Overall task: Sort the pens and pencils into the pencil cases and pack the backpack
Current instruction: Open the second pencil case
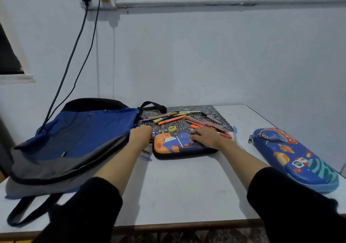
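I am watching the table (187, 186) through the head camera, and the orange case (174, 146) is lying flat and shut just beyond its centre. The right hand (205, 136) is resting on the case's three o'clock end, fingers straight and a little spread, pressing on the lid. The left hand (141, 135) is sitting at the nine o'clock end with its fingers curled beside a small blue zip pull (153, 135) (the fingertips are hidden, so I cannot tell whether it is pinching the pull). The pens and pencils (187, 120) are lying loose in a heap on a patterned mat (211, 111) at twelve o'clock from the case, and a yellow sharpener (172, 128) is sitting just past the case's far edge, between the hands. The blue case (295, 158) is lying at three o'clock, well apart from the orange one, near the table's right edge. The backpack (80, 134) is lying flat at nine o'clock, its top end just beside the left hand. A pale pen (235, 132) is lying between the right hand and the blue case. Two cables (74, 55) are hanging down the wall at eleven o'clock.
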